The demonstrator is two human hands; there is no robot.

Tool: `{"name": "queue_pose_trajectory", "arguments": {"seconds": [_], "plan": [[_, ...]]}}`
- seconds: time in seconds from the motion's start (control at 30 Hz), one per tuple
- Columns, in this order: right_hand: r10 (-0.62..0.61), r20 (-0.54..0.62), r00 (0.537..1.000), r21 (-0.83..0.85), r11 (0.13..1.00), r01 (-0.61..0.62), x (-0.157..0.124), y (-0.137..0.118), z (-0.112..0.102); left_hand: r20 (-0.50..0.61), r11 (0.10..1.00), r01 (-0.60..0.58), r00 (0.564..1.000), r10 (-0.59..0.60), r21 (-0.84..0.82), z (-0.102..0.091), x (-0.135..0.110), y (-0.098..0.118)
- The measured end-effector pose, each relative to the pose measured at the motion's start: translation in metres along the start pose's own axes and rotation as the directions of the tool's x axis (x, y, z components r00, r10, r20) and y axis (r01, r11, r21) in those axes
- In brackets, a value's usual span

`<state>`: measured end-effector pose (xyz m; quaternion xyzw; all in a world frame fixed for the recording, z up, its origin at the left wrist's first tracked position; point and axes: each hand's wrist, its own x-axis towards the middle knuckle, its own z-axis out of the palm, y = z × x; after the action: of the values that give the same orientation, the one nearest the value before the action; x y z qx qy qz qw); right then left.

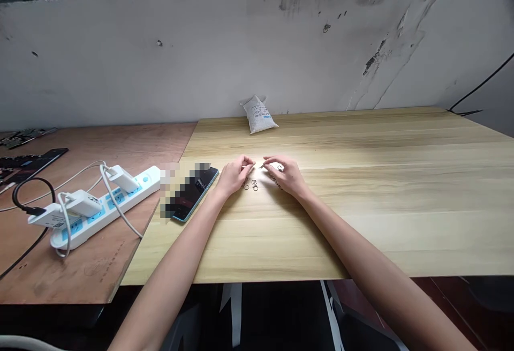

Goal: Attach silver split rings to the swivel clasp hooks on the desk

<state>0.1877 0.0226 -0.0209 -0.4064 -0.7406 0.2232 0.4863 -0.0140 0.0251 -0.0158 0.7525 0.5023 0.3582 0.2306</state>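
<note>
My left hand (236, 175) and my right hand (283, 175) rest close together on a light wood tabletop (321, 233), fingertips facing each other. Between my right thumb and fingers sticks out a tiny metal piece (262, 166). Whether my left fingers hold anything is hard to tell at this size. Just below my left fingertips lie two small metal rings (250, 184). A thin metal chain (276, 181) lies partly under my right hand, with another small ring (280, 168) showing by its fingers.
A smartphone (190, 193) lies left of my left hand, partly blurred. A white power strip (104, 209) with plugged-in chargers and cables sits on a plywood board (96, 142) to the left. A white sack (259, 114) leans against the stained wall.
</note>
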Motion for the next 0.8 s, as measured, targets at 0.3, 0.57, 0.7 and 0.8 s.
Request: {"name": "queue_pose_trajectory", "arguments": {"seconds": [0.3,0.57,0.7,0.8], "plan": [[-0.048,-0.040,0.998,-0.124,0.991,0.043,0.001,0.000,0.000,0.001,0.997,-0.041,0.999,0.041,0.058,0.000,-0.002,0.007],[0.051,-0.086,0.995,-0.144,0.988,-0.063,0.000,0.006,0.001,0.046,0.999,-0.016,0.999,0.018,-0.029,-0.004,-0.003,0.015],[0.032,-0.115,0.993,-0.213,0.975,-0.056,-0.001,0.006,0.003,0.024,0.991,0.005,1.000,-0.002,-0.135,-0.005,-0.001,0.015],[-0.092,-0.067,0.993,-0.273,0.959,0.071,-0.002,-0.003,0.002,-0.019,0.971,0.025,0.999,-0.030,-0.238,-0.006,0.001,0.016]]}}
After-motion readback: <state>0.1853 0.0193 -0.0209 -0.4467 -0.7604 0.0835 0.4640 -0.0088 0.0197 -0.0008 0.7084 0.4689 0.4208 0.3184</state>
